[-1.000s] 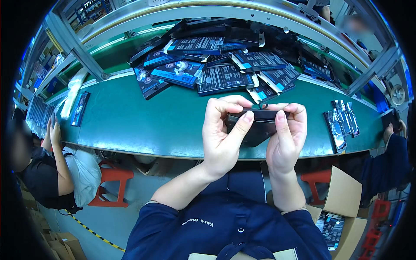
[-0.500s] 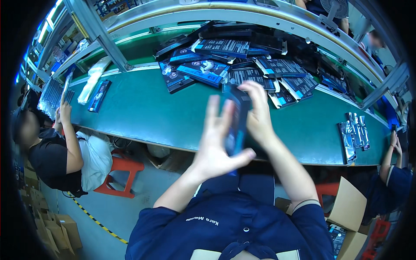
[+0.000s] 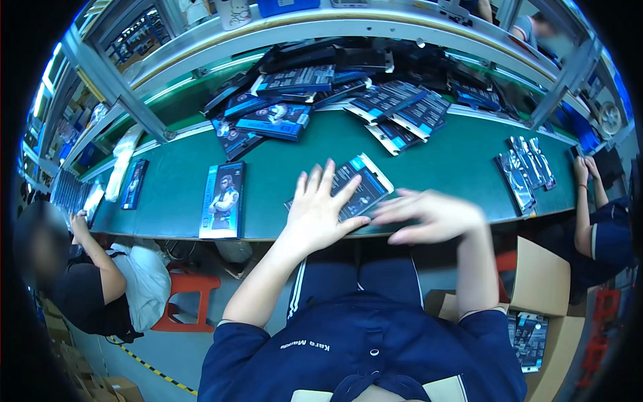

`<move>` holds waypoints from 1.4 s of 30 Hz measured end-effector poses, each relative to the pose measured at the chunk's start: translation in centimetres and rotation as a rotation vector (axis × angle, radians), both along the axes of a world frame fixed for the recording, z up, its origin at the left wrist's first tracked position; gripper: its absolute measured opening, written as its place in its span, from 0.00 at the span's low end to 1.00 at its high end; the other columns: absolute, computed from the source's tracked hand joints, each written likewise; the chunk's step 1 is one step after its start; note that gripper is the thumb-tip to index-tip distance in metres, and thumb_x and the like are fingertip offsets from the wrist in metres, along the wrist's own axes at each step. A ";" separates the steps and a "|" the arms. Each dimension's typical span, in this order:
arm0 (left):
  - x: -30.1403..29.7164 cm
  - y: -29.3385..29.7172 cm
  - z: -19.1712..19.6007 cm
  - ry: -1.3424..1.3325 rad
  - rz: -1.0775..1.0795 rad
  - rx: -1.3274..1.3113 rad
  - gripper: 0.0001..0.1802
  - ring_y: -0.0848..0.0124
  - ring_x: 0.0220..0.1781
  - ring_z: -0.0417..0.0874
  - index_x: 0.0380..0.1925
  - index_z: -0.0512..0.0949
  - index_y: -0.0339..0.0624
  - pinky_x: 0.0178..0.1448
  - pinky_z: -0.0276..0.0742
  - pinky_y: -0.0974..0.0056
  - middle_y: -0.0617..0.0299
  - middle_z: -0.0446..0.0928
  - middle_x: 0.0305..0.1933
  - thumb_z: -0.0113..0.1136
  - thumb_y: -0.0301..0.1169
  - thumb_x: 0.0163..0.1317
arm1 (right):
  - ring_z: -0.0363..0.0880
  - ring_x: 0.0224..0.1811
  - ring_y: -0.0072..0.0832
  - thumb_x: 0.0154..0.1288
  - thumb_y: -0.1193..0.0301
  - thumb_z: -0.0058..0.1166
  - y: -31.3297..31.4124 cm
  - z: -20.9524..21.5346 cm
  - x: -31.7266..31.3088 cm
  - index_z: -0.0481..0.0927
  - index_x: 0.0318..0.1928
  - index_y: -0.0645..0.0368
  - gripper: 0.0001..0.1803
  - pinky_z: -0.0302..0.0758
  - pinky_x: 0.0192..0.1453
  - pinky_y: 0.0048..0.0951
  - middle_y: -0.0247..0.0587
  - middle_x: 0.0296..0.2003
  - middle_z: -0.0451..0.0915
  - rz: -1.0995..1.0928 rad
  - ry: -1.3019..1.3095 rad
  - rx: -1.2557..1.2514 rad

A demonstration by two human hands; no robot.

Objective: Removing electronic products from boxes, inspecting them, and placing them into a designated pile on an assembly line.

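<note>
Two hands spread flat at the frame's centre: the left hand (image 3: 321, 211), fingers splayed, presses a dark flat package (image 3: 358, 191) onto the green belt (image 3: 435, 161), steadying it. The right hand (image 3: 429, 216), open and gripping nothing, hovers beside its edge.

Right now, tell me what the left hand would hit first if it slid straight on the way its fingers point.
The left hand lies flat on a dark package, fingers pointing up and away. Past it comes bare green belt, then probably the pile of packages; depth is uncertain.
</note>
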State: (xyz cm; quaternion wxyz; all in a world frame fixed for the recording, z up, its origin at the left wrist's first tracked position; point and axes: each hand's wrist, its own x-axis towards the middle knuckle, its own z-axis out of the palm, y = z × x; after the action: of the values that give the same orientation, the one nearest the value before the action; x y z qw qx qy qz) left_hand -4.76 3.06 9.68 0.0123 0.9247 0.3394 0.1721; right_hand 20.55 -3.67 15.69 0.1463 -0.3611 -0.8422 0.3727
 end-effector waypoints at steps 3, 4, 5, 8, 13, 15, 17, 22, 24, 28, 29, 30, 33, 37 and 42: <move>0.0 0.1 1.3 0.045 -0.155 -0.191 0.40 0.38 0.74 0.57 0.68 0.68 0.61 0.76 0.48 0.40 0.34 0.56 0.72 0.63 0.59 0.56 | 0.81 0.53 0.36 0.67 0.63 0.56 -3.8 0.9 11.1 0.80 0.55 0.58 0.20 0.74 0.59 0.33 0.47 0.49 0.82 -0.939 -0.084 0.387; -0.2 0.0 2.0 0.106 -0.230 -0.222 0.40 0.38 0.74 0.56 0.68 0.68 0.61 0.76 0.48 0.40 0.35 0.56 0.73 0.64 0.58 0.55 | 0.76 0.60 0.43 0.71 0.57 0.50 -4.7 -0.7 15.9 0.77 0.59 0.58 0.23 0.71 0.63 0.42 0.52 0.56 0.78 -1.328 -0.102 0.428; 0.0 -0.3 2.7 0.156 -0.240 -0.240 0.40 0.38 0.74 0.56 0.66 0.69 0.58 0.75 0.48 0.38 0.35 0.57 0.73 0.65 0.58 0.54 | 0.71 0.64 0.47 0.73 0.54 0.46 -6.5 -2.9 20.2 0.75 0.61 0.57 0.25 0.68 0.66 0.47 0.52 0.60 0.74 -1.546 -0.454 0.536; 3.7 -0.7 1.2 0.059 -0.165 -0.184 0.41 0.38 0.73 0.57 0.66 0.69 0.56 0.73 0.50 0.36 0.35 0.58 0.72 0.65 0.57 0.53 | 0.56 0.73 0.55 0.75 0.48 0.35 -10.4 -12.4 29.4 0.68 0.67 0.52 0.30 0.58 0.72 0.56 0.46 0.71 0.61 -1.620 -0.962 0.184; 4.1 -3.4 0.2 0.050 -0.309 -0.078 0.40 0.41 0.72 0.60 0.64 0.70 0.55 0.71 0.53 0.36 0.39 0.60 0.70 0.60 0.62 0.55 | 0.73 0.61 0.42 0.67 0.54 0.56 -8.4 -11.0 16.0 0.89 0.40 0.51 0.17 0.69 0.63 0.47 0.37 0.54 0.81 -1.974 -0.531 0.740; 3.9 -2.4 1.0 0.083 -0.317 -0.095 0.40 0.41 0.72 0.59 0.64 0.70 0.56 0.71 0.52 0.36 0.40 0.60 0.71 0.60 0.62 0.55 | 0.66 0.65 0.50 0.56 0.53 0.67 -9.8 -12.9 18.0 0.85 0.46 0.52 0.22 0.66 0.66 0.45 0.55 0.59 0.72 -2.081 -0.501 0.831; 4.4 -0.5 1.0 0.097 -0.171 -0.054 0.40 0.40 0.72 0.59 0.65 0.70 0.57 0.71 0.51 0.35 0.41 0.61 0.70 0.59 0.63 0.55 | 0.55 0.72 0.53 0.45 0.52 0.76 -10.4 -12.9 19.1 0.69 0.64 0.55 0.47 0.60 0.71 0.42 0.70 0.65 0.58 -2.204 0.033 0.747; 4.6 1.0 1.9 0.094 -0.244 -0.210 0.42 0.41 0.71 0.61 0.64 0.71 0.55 0.71 0.54 0.37 0.41 0.64 0.67 0.67 0.57 0.49 | 0.81 0.51 0.39 0.52 0.64 0.73 -13.2 -7.8 15.2 0.54 0.71 0.64 0.52 0.86 0.37 0.43 0.55 0.56 0.73 -1.970 0.625 0.054; 4.5 0.5 2.9 0.054 -0.277 -0.204 0.47 0.44 0.67 0.67 0.64 0.70 0.51 0.69 0.61 0.44 0.42 0.67 0.62 0.73 0.52 0.42 | 0.84 0.37 0.30 0.56 0.71 0.69 -12.6 -5.3 11.3 0.56 0.72 0.60 0.47 0.83 0.23 0.25 0.50 0.48 0.79 -2.019 0.454 0.221; 5.4 -1.6 5.2 -0.110 -0.167 -0.217 0.53 0.49 0.57 0.73 0.63 0.67 0.43 0.60 0.71 0.51 0.46 0.69 0.53 0.79 0.47 0.33 | 0.82 0.27 0.19 0.61 0.77 0.63 -10.9 -0.8 4.8 0.58 0.73 0.58 0.41 0.73 0.16 0.16 0.46 0.45 0.80 -1.450 0.964 0.500; 5.5 -2.1 6.0 -0.174 -0.201 -0.255 0.53 0.50 0.56 0.73 0.62 0.66 0.42 0.59 0.71 0.52 0.46 0.68 0.53 0.80 0.46 0.33 | 0.80 0.26 0.16 0.61 0.78 0.62 -10.2 -0.1 3.8 0.59 0.72 0.57 0.40 0.69 0.15 0.14 0.43 0.45 0.79 -1.306 1.159 0.358; 5.4 -2.4 6.4 -0.238 -0.235 -0.291 0.53 0.51 0.55 0.73 0.62 0.66 0.42 0.58 0.71 0.53 0.46 0.67 0.53 0.80 0.46 0.33 | 0.79 0.24 0.15 0.61 0.78 0.63 -9.4 0.1 2.8 0.59 0.72 0.58 0.40 0.69 0.15 0.14 0.40 0.43 0.80 -1.219 1.250 0.245; 4.3 -2.2 7.0 -0.677 -0.370 -0.240 0.57 0.53 0.58 0.70 0.62 0.63 0.41 0.61 0.69 0.54 0.48 0.65 0.54 0.82 0.45 0.29 | 0.77 0.23 0.14 0.61 0.77 0.63 -7.4 -1.5 2.2 0.59 0.72 0.60 0.40 0.66 0.14 0.14 0.40 0.43 0.80 -1.163 1.238 -0.064; 3.6 -1.7 6.4 -0.804 -0.514 -0.130 0.58 0.52 0.64 0.67 0.62 0.63 0.42 0.64 0.66 0.49 0.47 0.66 0.59 0.82 0.46 0.27 | 0.77 0.26 0.14 0.61 0.76 0.63 -6.5 -2.5 0.8 0.59 0.71 0.63 0.40 0.66 0.15 0.14 0.43 0.48 0.78 -1.065 1.248 -0.108; 2.5 -1.5 6.3 -0.656 -0.471 -0.236 0.70 0.52 0.61 0.72 0.72 0.54 0.34 0.63 0.69 0.54 0.45 0.69 0.59 0.83 0.49 0.29 | 0.78 0.53 0.27 0.61 0.81 0.61 -5.9 1.5 -0.8 0.58 0.72 0.66 0.40 0.77 0.56 0.28 0.47 0.55 0.76 -1.053 1.177 0.533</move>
State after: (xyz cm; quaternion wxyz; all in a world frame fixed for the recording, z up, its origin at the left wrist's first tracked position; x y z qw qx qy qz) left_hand -2.27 1.53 15.93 0.2647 0.8655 0.1144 0.4096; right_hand 19.73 -9.59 17.16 0.7983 -0.4074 -0.4091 0.1715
